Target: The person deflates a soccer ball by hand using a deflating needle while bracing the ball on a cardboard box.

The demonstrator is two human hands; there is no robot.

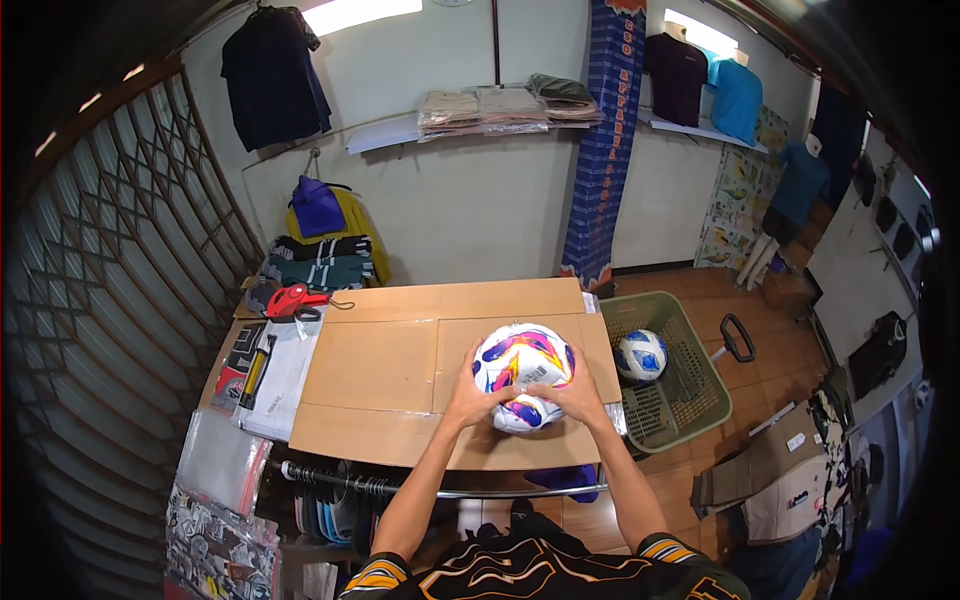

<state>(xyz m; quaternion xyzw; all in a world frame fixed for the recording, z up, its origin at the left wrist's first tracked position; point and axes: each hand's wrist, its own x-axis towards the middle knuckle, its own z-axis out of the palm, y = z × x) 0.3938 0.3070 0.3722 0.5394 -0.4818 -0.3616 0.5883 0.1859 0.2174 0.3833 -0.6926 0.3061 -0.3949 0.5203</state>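
A white soccer ball (pixel 525 355) with purple, pink and orange patches is over the flat cardboard (pixel 375 365). Both my hands grip it from the sides. My left hand (pixel 472 395) wraps its left side, and my right hand (pixel 575 390) wraps its right side. The two thumbs meet across the front of the ball, where the surface looks creased inward. To the left of the cardboard lie a red tool with a cord loop (pixel 295 300) and a black and yellow hand pump (pixel 257 370).
A green plastic basket (pixel 715 400) holding a blue and white ball (pixel 641 356) stands right of the table. A clothes rail (pixel 440 491) runs along the table's near edge. Folded clothes (pixel 325 262) are piled at the back left. A hanging garment rack (pixel 790 480) stands at the right.
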